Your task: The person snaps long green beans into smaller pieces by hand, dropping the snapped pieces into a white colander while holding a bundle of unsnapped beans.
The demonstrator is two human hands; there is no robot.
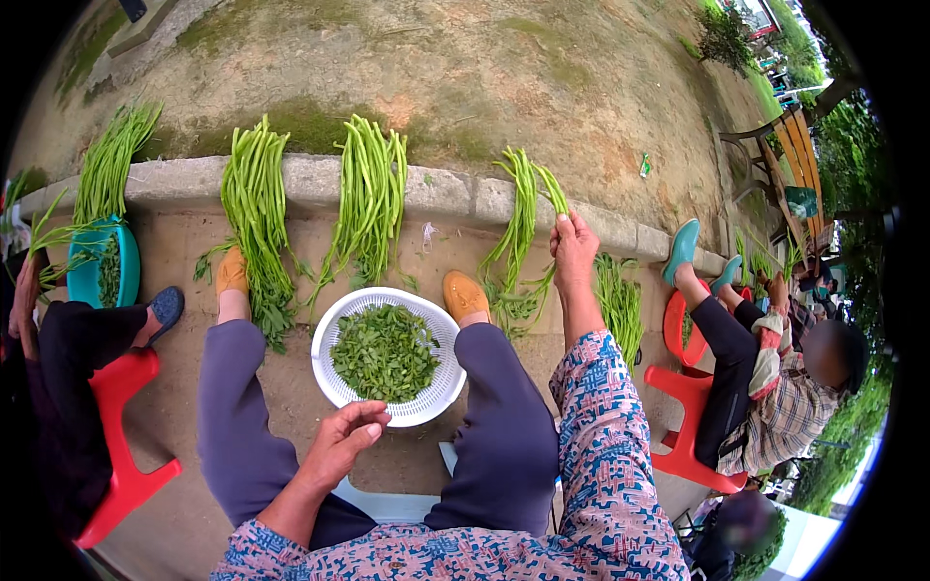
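Your head-worn fisheye looks down, your left hand (344, 441) and right hand (575, 250) close below, and faces forward past the far edge of the stone curb (441, 194).

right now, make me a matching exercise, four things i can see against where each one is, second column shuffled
Things:
1. basket
2. tub
3. right hand
4. bench

Places:
a. at the upper right, beyond the red stool
b. at the stalks by the curb
c. between the tan shoes
d. at the far left

Pairs: 1-c, 2-d, 3-b, 4-a
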